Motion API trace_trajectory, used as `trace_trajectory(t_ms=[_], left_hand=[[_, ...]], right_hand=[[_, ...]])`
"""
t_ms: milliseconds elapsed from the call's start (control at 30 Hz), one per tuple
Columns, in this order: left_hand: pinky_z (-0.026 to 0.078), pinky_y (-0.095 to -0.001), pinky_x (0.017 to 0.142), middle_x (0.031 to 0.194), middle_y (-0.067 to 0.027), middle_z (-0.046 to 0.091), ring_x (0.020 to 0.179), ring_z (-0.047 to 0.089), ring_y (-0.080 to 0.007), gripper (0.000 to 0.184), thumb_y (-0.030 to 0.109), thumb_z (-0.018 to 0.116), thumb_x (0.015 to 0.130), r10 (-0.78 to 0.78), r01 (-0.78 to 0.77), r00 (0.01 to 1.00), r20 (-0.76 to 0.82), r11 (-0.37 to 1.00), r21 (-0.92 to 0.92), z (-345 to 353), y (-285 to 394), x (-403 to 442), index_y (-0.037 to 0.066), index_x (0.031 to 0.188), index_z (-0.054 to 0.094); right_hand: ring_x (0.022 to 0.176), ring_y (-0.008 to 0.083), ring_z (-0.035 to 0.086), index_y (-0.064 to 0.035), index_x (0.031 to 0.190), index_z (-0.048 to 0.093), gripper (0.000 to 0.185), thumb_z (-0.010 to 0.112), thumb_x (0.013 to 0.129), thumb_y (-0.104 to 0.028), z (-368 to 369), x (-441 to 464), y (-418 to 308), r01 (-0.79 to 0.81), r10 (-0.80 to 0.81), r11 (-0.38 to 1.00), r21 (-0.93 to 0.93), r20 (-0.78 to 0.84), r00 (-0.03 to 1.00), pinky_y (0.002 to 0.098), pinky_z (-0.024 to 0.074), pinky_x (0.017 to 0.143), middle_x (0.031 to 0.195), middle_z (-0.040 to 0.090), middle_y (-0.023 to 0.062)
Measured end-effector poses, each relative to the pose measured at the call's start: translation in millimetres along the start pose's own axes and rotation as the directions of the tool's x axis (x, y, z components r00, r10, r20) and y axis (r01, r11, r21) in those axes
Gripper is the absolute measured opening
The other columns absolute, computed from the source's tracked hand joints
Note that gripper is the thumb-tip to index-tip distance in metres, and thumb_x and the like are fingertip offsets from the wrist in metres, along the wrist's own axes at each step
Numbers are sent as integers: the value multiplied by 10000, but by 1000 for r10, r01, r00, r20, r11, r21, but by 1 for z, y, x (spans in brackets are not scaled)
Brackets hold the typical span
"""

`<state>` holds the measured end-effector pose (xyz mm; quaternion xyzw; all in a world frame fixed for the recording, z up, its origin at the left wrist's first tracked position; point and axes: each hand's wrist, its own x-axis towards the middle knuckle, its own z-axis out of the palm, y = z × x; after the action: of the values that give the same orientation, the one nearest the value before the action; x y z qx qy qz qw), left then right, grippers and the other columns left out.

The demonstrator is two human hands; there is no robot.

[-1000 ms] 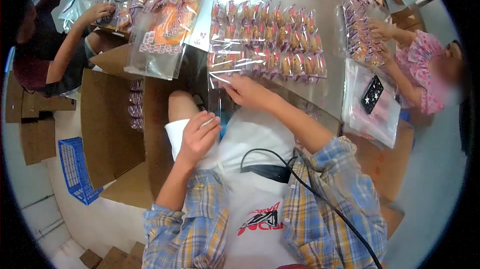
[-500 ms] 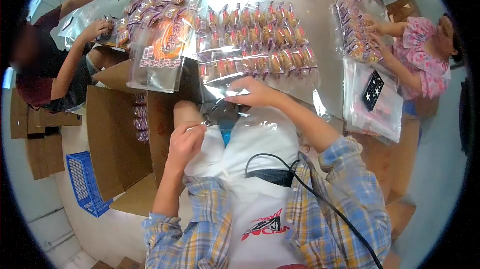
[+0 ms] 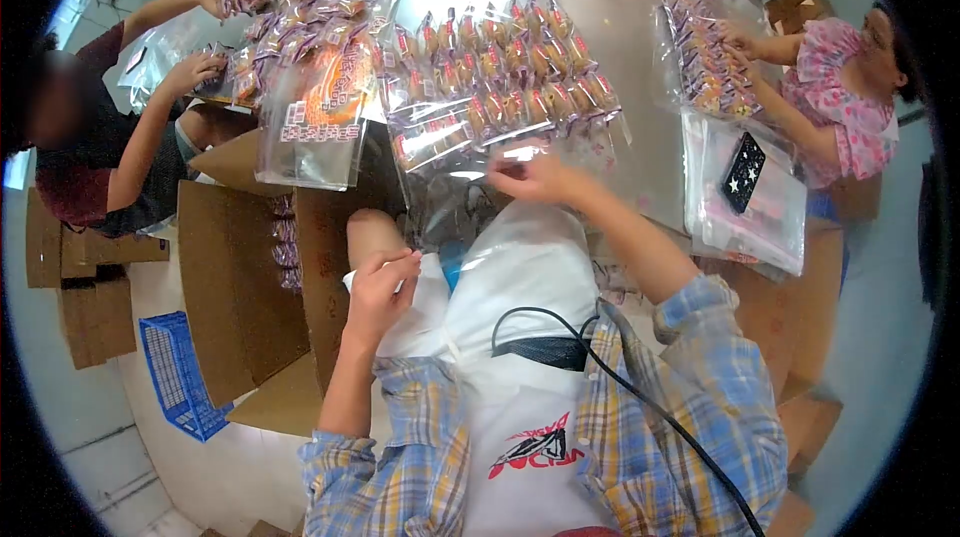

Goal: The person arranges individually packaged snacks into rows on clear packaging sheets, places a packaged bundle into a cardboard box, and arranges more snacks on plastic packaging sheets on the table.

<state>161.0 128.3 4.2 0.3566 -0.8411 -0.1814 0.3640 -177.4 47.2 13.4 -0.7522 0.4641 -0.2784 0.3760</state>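
A large clear plastic bag lies in front of me at the table's near edge, its near end hanging toward my lap. Inside are three rows of small wrapped cakes, the nearest row tilted. My left hand is low over my thigh, thumb and fingers pinched together at what looks like the bag's hanging edge. Over the bag's near end is my right hand, just below the nearest row. Its fingers are bent and smeared by motion, so I cannot see whether they grip the film.
Printed flat bags lie left of my bag, beside loose wrapped cakes. An open carton stands at my left, a blue crate beyond it. A phone rests on clear bags at right. A co-worker works on each side.
My right hand has shifted right along the bag's near end. My left hand has come slightly lower. The cake rows have skewed, with the nearest one now slanting.
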Motion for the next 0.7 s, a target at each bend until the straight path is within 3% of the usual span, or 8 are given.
trace_trajectory(t_ms=[100, 133, 200, 267, 333, 433, 567, 700], left_hand=[[608, -376, 798, 993, -81, 791, 981, 747, -259, 212, -92, 791, 753, -71, 69, 997, -43, 997, -39, 3, -1, -7, 51, 893, 723], [607, -375, 804, 995, -81, 792, 985, 747, -257, 207, -90, 790, 754, -62, 61, 997, -39, 997, -45, 5, -1, -7, 50, 890, 721], [606, -374, 814, 998, -80, 794, 991, 746, -252, 198, -87, 786, 756, -33, 31, 999, -30, 998, -49, 4, -3, -1, 49, 883, 718], [602, -365, 812, 984, -75, 795, 974, 748, -252, 195, -82, 791, 753, -14, 13, 999, -35, 999, -45, 4, -2, 3, 52, 875, 717], [600, -361, 804, 985, -75, 795, 963, 748, -252, 200, -83, 790, 751, 5, -6, 1000, -30, 999, -38, -2, 2, 8, 54, 879, 720], [592, -366, 779, 983, -79, 795, 922, 743, -259, 208, -91, 792, 752, 7, -9, 998, -55, 999, -43, -8, 4, 20, 42, 895, 724], [579, -368, 765, 981, -88, 795, 889, 728, -265, 213, -84, 814, 767, -50, 46, 993, -106, 998, -40, -15, 7, 22, 21, 935, 736], [571, -358, 775, 950, -91, 789, 890, 722, -267, 239, -62, 847, 768, -75, 70, 990, -119, 997, -41, -16, 2, 20, 15, 972, 749]], right_hand=[[792, 365, 697, -56, 938, 733, 369, 641, 980, -412, -24, -18, 20, 14, -44, 975, -220, -130, 991, 454, 545, 750, 869, 724, 168], [833, 406, 692, -63, 934, 741, 376, 623, 990, -415, -42, -20, 2, -176, 184, 941, -288, 0, 983, 480, 543, 779, 888, 730, 179], [848, 433, 690, -68, 960, 752, 382, 624, 993, -426, -33, -15, 26, -182, 148, 909, -375, -118, 982, 509, 535, 798, 905, 733, 188], [914, 450, 688, -57, 979, 759, 488, 564, 1016, -502, -37, 3, 41, -432, 431, 877, -210, -51, 901, 526, 527, 836, 928, 739, 188], [963, 451, 679, -42, 996, 746, 578, 446, 1059, -532, -25, 1, 41, -409, 375, 899, -158, -205, 904, 521, 524, 859, 930, 733, 209], [953, 433, 679, -38, 1103, 698, 471, 436, 1079, -429, -26, 3, 41, -384, 378, 916, -120, -65, 923, 500, 522, 871, 978, 739, 202], [1054, 368, 668, -79, 1130, 705, 255, 629, 970, -261, -70, -51, 4, -1, 31, 903, -429, 63, 998, 469, 510, 929, 1113, 737, 140], [1377, 307, 532, -165, 1368, 643, 628, 756, 754, -99, -121, -112, -8, 188, -52, 670, -718, 207, 977, 475, 435, 1091, 1462, 606, 69]])
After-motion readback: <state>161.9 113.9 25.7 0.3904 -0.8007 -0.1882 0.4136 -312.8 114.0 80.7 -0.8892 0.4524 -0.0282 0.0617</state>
